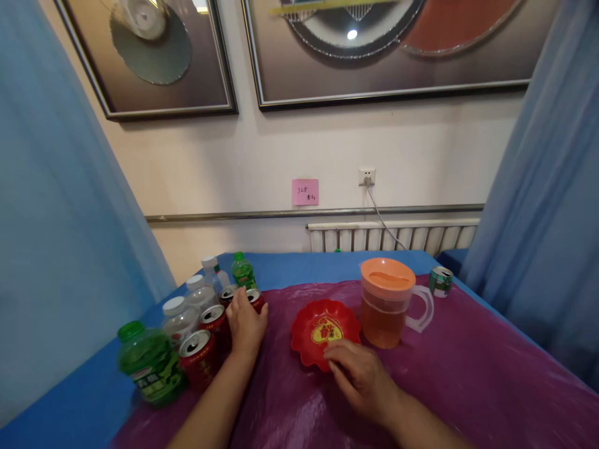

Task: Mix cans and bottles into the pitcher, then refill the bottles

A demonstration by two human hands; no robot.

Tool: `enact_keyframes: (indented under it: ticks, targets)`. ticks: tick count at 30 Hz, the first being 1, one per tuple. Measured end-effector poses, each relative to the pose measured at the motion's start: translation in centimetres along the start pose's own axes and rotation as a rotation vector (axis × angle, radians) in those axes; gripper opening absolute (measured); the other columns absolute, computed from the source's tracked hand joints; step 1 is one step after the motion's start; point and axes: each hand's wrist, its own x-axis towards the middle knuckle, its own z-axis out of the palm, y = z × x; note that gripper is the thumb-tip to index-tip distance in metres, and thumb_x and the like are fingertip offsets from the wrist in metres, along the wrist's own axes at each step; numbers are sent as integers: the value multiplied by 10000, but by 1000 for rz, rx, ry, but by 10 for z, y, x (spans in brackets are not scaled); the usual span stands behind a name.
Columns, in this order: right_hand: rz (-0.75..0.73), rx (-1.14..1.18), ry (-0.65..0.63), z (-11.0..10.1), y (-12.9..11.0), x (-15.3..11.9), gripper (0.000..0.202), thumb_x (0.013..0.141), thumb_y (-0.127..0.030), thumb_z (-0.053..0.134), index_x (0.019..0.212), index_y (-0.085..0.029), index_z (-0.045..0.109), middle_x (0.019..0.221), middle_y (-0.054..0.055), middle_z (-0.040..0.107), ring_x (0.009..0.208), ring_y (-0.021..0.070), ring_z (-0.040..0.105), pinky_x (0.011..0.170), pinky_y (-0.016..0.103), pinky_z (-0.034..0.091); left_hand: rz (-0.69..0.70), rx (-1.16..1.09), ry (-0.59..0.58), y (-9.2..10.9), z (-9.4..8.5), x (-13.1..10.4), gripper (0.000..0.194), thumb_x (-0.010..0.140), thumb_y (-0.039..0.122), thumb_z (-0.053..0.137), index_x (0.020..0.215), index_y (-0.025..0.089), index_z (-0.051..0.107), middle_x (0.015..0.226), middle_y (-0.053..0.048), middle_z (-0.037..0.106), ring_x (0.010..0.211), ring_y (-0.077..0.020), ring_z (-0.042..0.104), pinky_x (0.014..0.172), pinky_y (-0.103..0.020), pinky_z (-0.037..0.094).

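Observation:
My left hand [247,325] is among the drink cans on the left, its thumb and fingers around the top of a red drink can [255,300]. The hand covers most of that can. Other opened red cans, such as the front one [199,355], stand close beside it. My right hand [362,377] is over the near right edge of a red scalloped plate [304,330] with a yellow centre pattern. Its fingers are curled together, and whether they pinch the rim or anything small is hidden. Right of the plate stands a clear pitcher [381,321] of amber liquid with an orange lid.
Green bottles [152,368] and clear white-capped bottles [180,321] line the left side, beside the cans. A green can [440,282] stands at the far right. Purple sheeting [449,374] covers the blue tabletop. Blue curtains [543,187] hang at both sides; a radiator [397,237] is behind.

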Motion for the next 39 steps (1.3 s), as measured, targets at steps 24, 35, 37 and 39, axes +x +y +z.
enact_keyframes:
  ticks: [24, 35, 37, 39]
  targets:
    - [305, -115, 102, -1, -9, 11, 647, 835, -155, 664, 1436, -234, 438, 1436, 141, 571, 1339, 302, 536, 1114, 524, 449, 78, -459, -202, 97, -50, -20, 818, 722, 423, 791, 1432, 166, 476, 1333, -146, 619, 1213, -325, 618, 1054, -474, 501]
    - [532, -50, 336, 23, 25, 47, 600, 785, -202, 703, 1325, -188, 442, 1251, 162, 660, 1152, 314, 662, 980, 499, 541, 163, -751, -407, 124, -40, -39, 815, 678, 368, 825, 1418, 225, 515, 1293, -128, 646, 1190, -327, 628, 1053, -516, 484]
    - [520, 44, 325, 20, 29, 46, 628, 786, -207, 717, 1332, -208, 407, 1276, 155, 660, 1159, 294, 667, 987, 481, 541, 160, -858, -503, 116, -37, -35, 809, 686, 383, 828, 1419, 227, 522, 1353, -138, 636, 1234, -333, 619, 1082, -522, 470]
    - [493, 172, 314, 16, 32, 46, 686, 769, -208, 755, 1336, -234, 369, 1311, 150, 653, 1197, 278, 655, 1011, 464, 531, 154, -990, -652, 107, -32, -31, 820, 683, 413, 837, 1416, 217, 526, 1407, -150, 618, 1293, -345, 592, 1115, -524, 453]
